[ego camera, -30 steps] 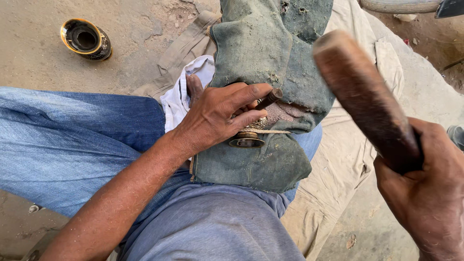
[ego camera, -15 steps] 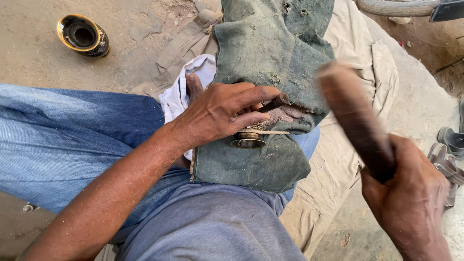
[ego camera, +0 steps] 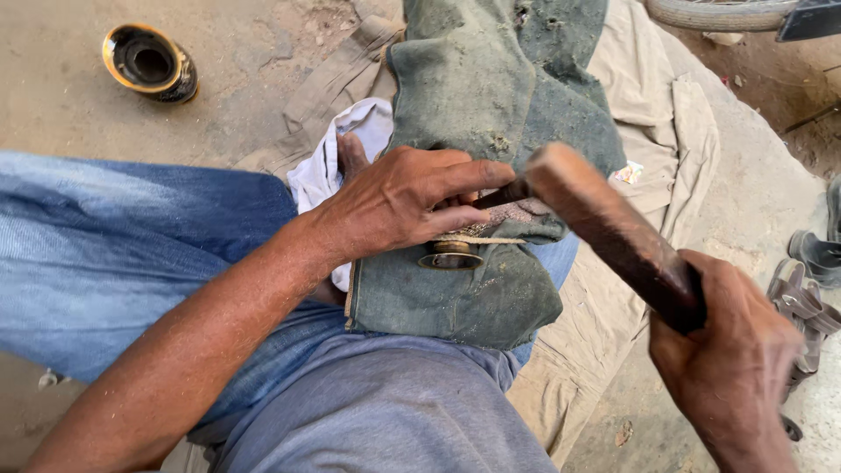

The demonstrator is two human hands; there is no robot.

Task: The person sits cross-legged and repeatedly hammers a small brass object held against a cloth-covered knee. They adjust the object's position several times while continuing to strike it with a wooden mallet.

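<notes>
Gripping a thick brown wooden club (ego camera: 613,232) by its lower end, the right hand (ego camera: 731,368) is closed tight around the handle at about four o'clock in the view. The club's long axis runs from that fist up toward ten o'clock, and its blunt rounded head sits against the top of a thin dark punch (ego camera: 501,195). The left hand (ego camera: 399,206) lies near the middle of the view, its fingers curled and pinching that punch between thumb and forefinger; the punch's long axis slopes from the club head down toward eight o'clock, its lower end hidden under the fingers. Just below the left hand, at six o'clock from it, a round brass ring (ego camera: 449,256) rests on a folded grey-green cloth (ego camera: 477,96) laid over the person's blue-jeaned thigh (ego camera: 131,254). A white rag (ego camera: 346,144) shows at the hand's eleven o'clock. A beige cloth (ego camera: 666,114) spreads beneath toward three o'clock. Far off at ten o'clock, a black and gold cup-shaped part (ego camera: 149,63) lies on the dusty ground.
</notes>
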